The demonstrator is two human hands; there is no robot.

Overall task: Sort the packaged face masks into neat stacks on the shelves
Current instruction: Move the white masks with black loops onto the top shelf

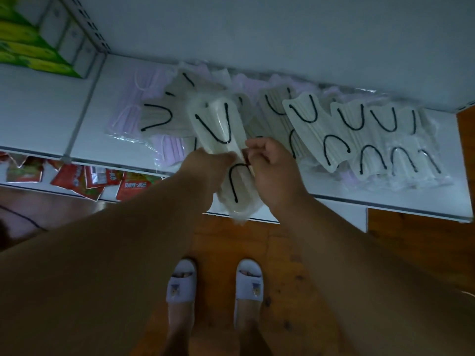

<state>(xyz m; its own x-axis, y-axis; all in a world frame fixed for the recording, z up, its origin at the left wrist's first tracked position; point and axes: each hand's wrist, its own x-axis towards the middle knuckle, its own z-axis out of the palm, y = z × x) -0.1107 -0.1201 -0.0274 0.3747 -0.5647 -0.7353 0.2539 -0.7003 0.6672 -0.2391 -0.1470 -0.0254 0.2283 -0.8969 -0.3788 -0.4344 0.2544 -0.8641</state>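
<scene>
- Over the front edge of the white shelf (84, 129), both hands hold one clear-wrapped pack of cream masks (221, 140); it runs lengthwise from above the shelf to past its front lip.
- Left hand (205, 163) grips the pack's left side, fingers curled under it; right hand (267, 160) pinches its right edge with bent fingers.
- Black ear loops show through the wrap as U-shaped curves, one near each end of the held pack.
- No printing can be read on the mask packs.
- Behind the held pack, more cream mask packs (365, 140) lie overlapped across the shelf, fanning to its right end.
- Pale purple mask packs (131, 114) lie at the left of that pile, partly under the cream ones.
- Red snack packets (102, 179) sit on the level below the shelf, at left; their white lettering is too small to read.
- Green boxes (28, 47) stand stacked at the shelf's far left corner.
- White slippers (214, 281) stand on the wooden floor (411, 240) below the shelf.
</scene>
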